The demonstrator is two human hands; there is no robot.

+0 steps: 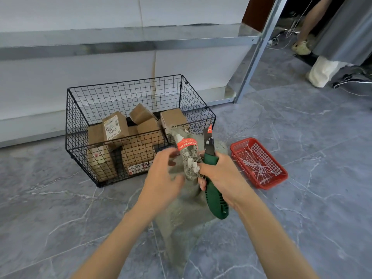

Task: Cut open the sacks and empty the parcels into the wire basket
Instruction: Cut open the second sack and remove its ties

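Observation:
A grey woven sack (181,218) stands on the floor in front of me, its gathered neck (186,150) bound by a red tie band. My left hand (163,176) sits against the neck's left side, fingers curled and blurred. My right hand (221,176) grips a green-handled knife (214,196), blade pointing up beside the neck, and also pinches the frayed sack edge. The black wire basket (128,93) behind the sack holds several brown cardboard parcels (114,127).
A red plastic tray (259,164) with several white cut ties lies on the floor to the right. A metal shelf rail (141,45) and upright post run behind the basket. Another person's leg (306,27) shows at the far right.

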